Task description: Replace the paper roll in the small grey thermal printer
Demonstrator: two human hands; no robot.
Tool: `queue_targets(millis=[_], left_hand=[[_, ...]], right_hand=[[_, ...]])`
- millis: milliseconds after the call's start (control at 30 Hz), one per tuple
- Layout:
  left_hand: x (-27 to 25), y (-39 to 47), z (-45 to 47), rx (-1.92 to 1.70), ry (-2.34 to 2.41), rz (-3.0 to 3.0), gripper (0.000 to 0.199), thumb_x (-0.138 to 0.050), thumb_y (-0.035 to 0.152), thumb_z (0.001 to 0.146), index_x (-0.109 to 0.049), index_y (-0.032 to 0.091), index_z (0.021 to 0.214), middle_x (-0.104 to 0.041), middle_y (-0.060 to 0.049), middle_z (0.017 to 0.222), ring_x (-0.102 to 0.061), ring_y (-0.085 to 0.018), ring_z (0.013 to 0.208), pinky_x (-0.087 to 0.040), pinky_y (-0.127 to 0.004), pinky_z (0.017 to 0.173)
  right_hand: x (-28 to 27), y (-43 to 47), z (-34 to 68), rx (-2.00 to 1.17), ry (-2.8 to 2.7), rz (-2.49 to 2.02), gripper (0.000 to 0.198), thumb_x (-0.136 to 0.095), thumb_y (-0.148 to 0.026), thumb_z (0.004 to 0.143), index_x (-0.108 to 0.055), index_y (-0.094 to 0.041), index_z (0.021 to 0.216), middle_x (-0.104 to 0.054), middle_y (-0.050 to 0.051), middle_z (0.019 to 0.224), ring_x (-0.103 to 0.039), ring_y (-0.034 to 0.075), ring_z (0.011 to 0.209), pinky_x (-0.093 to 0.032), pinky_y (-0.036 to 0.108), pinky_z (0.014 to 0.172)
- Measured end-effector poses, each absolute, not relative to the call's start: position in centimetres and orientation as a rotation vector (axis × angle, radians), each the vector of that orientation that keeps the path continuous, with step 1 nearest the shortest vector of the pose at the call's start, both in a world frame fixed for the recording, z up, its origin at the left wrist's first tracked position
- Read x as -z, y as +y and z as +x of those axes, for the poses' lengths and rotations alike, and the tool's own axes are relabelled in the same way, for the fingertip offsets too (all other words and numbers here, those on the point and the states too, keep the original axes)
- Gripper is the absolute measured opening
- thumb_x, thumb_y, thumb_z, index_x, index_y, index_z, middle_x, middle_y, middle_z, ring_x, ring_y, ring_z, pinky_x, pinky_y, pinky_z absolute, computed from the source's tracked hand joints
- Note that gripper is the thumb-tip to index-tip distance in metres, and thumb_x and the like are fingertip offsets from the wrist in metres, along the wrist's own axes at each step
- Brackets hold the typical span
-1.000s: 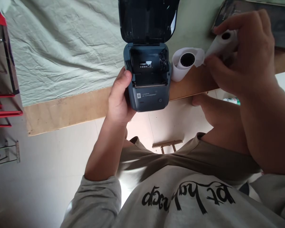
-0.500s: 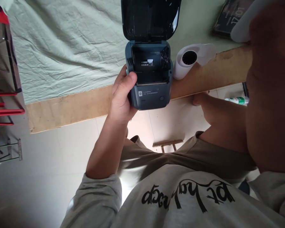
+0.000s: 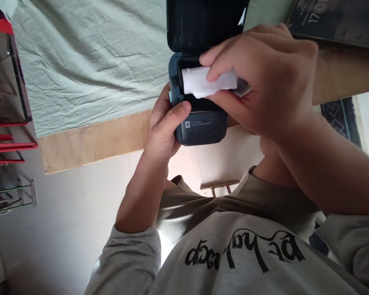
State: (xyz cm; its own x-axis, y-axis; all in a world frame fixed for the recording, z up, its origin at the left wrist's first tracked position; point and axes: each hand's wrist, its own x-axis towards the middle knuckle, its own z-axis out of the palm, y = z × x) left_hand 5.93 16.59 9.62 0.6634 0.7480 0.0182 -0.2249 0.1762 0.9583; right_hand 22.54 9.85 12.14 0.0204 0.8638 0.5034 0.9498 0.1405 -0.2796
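My left hand (image 3: 169, 121) grips the left side of a dark blue label printer (image 3: 199, 130), its thumb on the front edge of the open compartment. The printer's black lid (image 3: 203, 24) stands raised at the back. Between the thumb and fingers of my right hand (image 3: 261, 73) is a white paper roll (image 3: 197, 82), lying sideways over the compartment, its left end partly inside. How deep it sits I cannot tell. My right hand covers the printer's right side.
A pale green cloth (image 3: 95, 61) covers the table, with a bare wooden edge (image 3: 95, 149) along the front. A dark device showing a clock (image 3: 332, 20) lies at the back right. Red-edged racks (image 3: 12, 145) stand at the left. Below are a wooden stool (image 3: 219, 184) and a patterned mat (image 3: 341, 119).
My right hand has come in from the right with the white roll and brought it to the printer's compartment. The printer appears slightly further right, still in my left hand.
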Motion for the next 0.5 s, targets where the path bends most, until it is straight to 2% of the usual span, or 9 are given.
queue_targets(millis=[67, 167, 233, 300, 367, 433, 500], left_hand=[[-9.6, 16.7, 5.9, -0.742, 0.504, 1.228, 0.029, -0.058, 0.039, 0.084, -0.054, 0.021, 0.106, -0.060, -0.002, 0.092, -0.063, -0.019, 0.100, -0.051, -0.028, 0.086], [-9.3, 17.0, 5.9, -0.796, 0.431, 1.292, 0.036, -0.059, 0.048, 0.081, -0.054, 0.024, 0.108, -0.058, -0.003, 0.104, -0.058, -0.020, 0.109, -0.049, -0.031, 0.096], [-8.9, 17.3, 5.8, -0.797, 0.411, 1.329, 0.043, -0.065, 0.047, 0.077, -0.052, 0.027, 0.114, -0.056, -0.002, 0.114, -0.054, -0.020, 0.116, -0.045, -0.032, 0.104], [-8.3, 17.6, 5.7, -0.782, 0.422, 1.343, 0.055, -0.073, 0.042, 0.070, -0.049, 0.030, 0.119, -0.056, 0.000, 0.118, -0.054, -0.021, 0.117, -0.045, -0.032, 0.105], [-7.9, 17.7, 5.6, -0.781, 0.419, 1.333, 0.065, -0.079, 0.038, 0.063, -0.047, 0.032, 0.120, -0.057, 0.001, 0.119, -0.055, -0.022, 0.115, -0.047, -0.033, 0.102], [-7.8, 17.8, 5.5, -0.769, 0.406, 1.337, 0.067, -0.078, 0.035, 0.063, -0.046, 0.032, 0.121, -0.057, 0.000, 0.120, -0.054, -0.023, 0.116, -0.048, -0.036, 0.102], [-7.9, 17.7, 5.4, -0.736, 0.390, 1.361, 0.068, -0.076, 0.029, 0.065, -0.044, 0.032, 0.125, -0.055, -0.001, 0.124, -0.052, -0.024, 0.119, -0.047, -0.039, 0.104]], right_hand=[[-11.8, 9.8, 22.3, 0.256, -1.826, -1.644, 0.026, -0.043, -0.034, 0.088, -0.066, -0.022, 0.086, -0.063, -0.008, 0.106, -0.058, 0.012, 0.097, -0.046, 0.030, 0.087], [-11.5, 9.3, 21.8, 0.340, -1.866, -1.493, 0.020, -0.050, -0.036, 0.084, -0.066, -0.023, 0.080, -0.063, -0.006, 0.095, -0.055, 0.011, 0.087, -0.043, 0.029, 0.079], [-11.2, 8.8, 21.6, 0.347, -1.957, -1.390, 0.015, -0.054, -0.035, 0.082, -0.064, -0.024, 0.082, -0.063, -0.007, 0.095, -0.054, 0.011, 0.086, -0.041, 0.029, 0.077], [-11.0, 8.4, 21.8, 0.273, -1.992, -1.272, 0.013, -0.057, -0.034, 0.080, -0.063, -0.023, 0.085, -0.063, -0.007, 0.098, -0.055, 0.011, 0.088, -0.041, 0.030, 0.078], [-10.9, 8.0, 22.3, 0.182, -1.900, -1.236, 0.014, -0.057, -0.031, 0.080, -0.060, -0.019, 0.088, -0.062, -0.003, 0.097, -0.056, 0.011, 0.091, -0.043, 0.030, 0.084], [-10.8, 7.9, 23.1, 0.150, -1.746, -1.312, 0.021, -0.054, -0.027, 0.081, -0.058, -0.015, 0.097, -0.060, 0.003, 0.101, -0.056, 0.011, 0.099, -0.045, 0.029, 0.091], [-10.5, 7.9, 24.0, 0.201, -1.646, -1.451, 0.042, -0.052, -0.028, 0.082, -0.054, -0.005, 0.117, -0.055, 0.012, 0.117, -0.053, 0.017, 0.116, -0.046, 0.030, 0.098]])
